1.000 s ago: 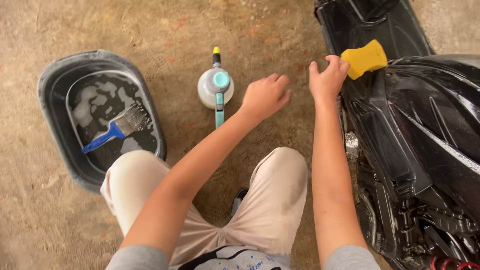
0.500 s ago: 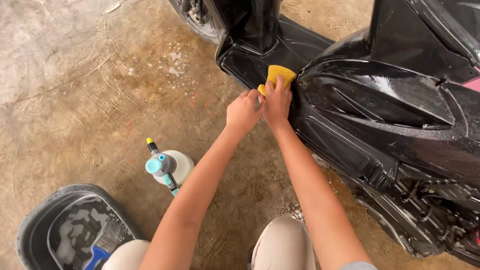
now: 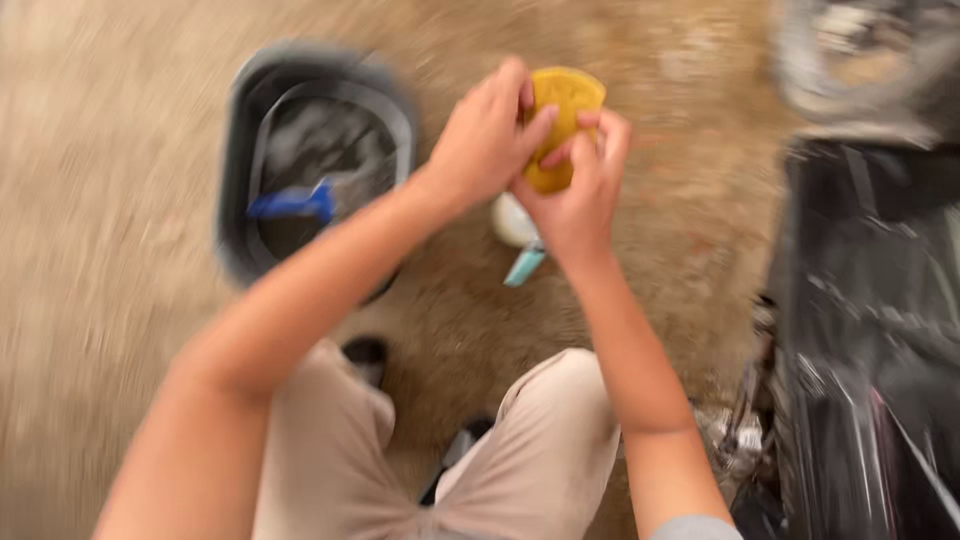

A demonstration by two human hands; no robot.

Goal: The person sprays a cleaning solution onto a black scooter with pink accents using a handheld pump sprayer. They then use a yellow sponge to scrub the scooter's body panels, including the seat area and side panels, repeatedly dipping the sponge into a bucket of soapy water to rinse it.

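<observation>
The view is blurred by motion. A yellow sponge [image 3: 562, 118] is gripped between my left hand [image 3: 487, 135] and my right hand [image 3: 578, 195], held up in front of me above the ground. Both hands wrap around it, fingers closed on its sides. Just below my hands, a white spray bottle with a teal handle [image 3: 520, 245] lies on the ground, partly hidden by my right wrist. To the left stands a dark grey basin [image 3: 240, 170] with soapy water and a blue-handled brush [image 3: 290, 203] in it.
A black scooter body [image 3: 870, 330] fills the right side, with a wheel [image 3: 860, 60] at the upper right. My knees in beige trousers [image 3: 520, 450] are at the bottom. The ground is rough brown concrete [image 3: 110, 250].
My hands have pulled the sponge off the scooter's black panel and brought it in front of me. The view has swung back down to the basin and spray bottle.
</observation>
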